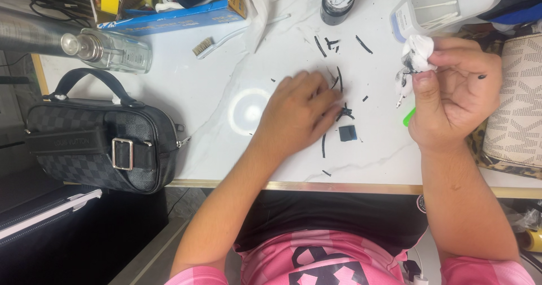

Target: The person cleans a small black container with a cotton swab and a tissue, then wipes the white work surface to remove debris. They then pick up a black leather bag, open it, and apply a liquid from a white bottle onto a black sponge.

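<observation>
Right now the left hand lies palm down on the white marble desk, fingers spread fairly wide and flat, holding nothing, fingertips touching a scatter of thin black strips at about 1 o'clock from the palm. Right hand is raised at 3 o'clock of the desk, pinched narrow around a stained white wad, thumb pressing it from below; a small white-tipped tool hangs under the wad, with something green just beneath, too hidden to tell what it is. A small dark square piece sits just beside the left fingertips at 4 o'clock; more black strips lie up at 12 o'clock near a dark ink bottle.

To do it well, I'd judge: keep the left fingers flat and light so the strips slide together instead of flicking off the edge, and keep the stained wad high and off the pale desk so it doesn't smear. The palm should stay clear of the square piece.

Around: checkered dark bag at 9 o'clock, glass bottle lying at 10 o'clock, small brush at 11 o'clock, clear plastic box at 1 o'clock, patterned pale bag at 3 o'clock.
</observation>
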